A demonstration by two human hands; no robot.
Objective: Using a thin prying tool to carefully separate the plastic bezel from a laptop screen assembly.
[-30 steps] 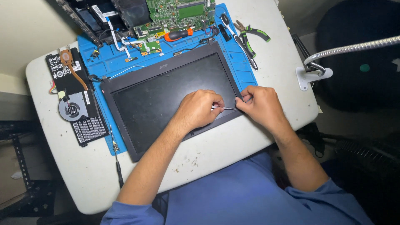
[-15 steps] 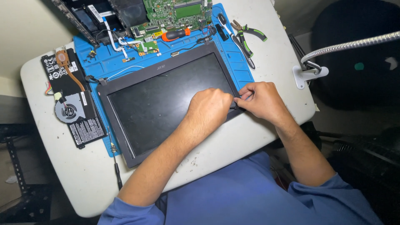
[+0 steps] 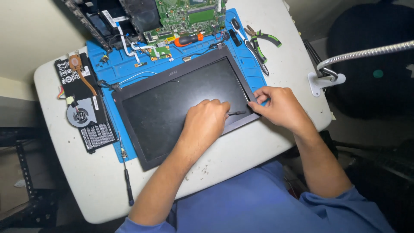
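Laptop screen panel (image 3: 181,103) lies flat, glass up, tilted on the blue work mat (image 3: 129,64), mid-table. Its near-right corner hangs past the mat onto the bare white table (image 3: 241,151).

Left hand (image 3: 206,123): palm down on the near-right part of the glass, fingers curled in, tips touching the screen near the right bezel. A thin dark tool (image 3: 236,113) pokes out from under the fingers toward the right edge; can't tell how firmly it's pinched.

Right hand (image 3: 280,107): at the panel's right edge, fingers narrow, tips on the bezel at the corner. Tool tip sits just beside those fingertips. What it grips beyond the bezel edge I can't tell.

Edges/room:
- Right of panel: mat strip with a long black driver (image 3: 250,45); green-handled pliers (image 3: 263,39) just beyond, on the table. White lamp clamp (image 3: 325,80) at the right table edge, gooseneck running off right.
- Far: opened laptop base with green motherboard (image 3: 185,15), orange-handled screwdriver (image 3: 187,40) just past the panel's far edge, loose cables close by.
- Left: black battery pack (image 3: 84,108) with fan (image 3: 79,115) on top, touching the mat's left side.
- Near-left: slim screwdriver (image 3: 126,172) lying from the mat edge onto the table.
- Open table surface is near, between panel and the person's blue shirt.
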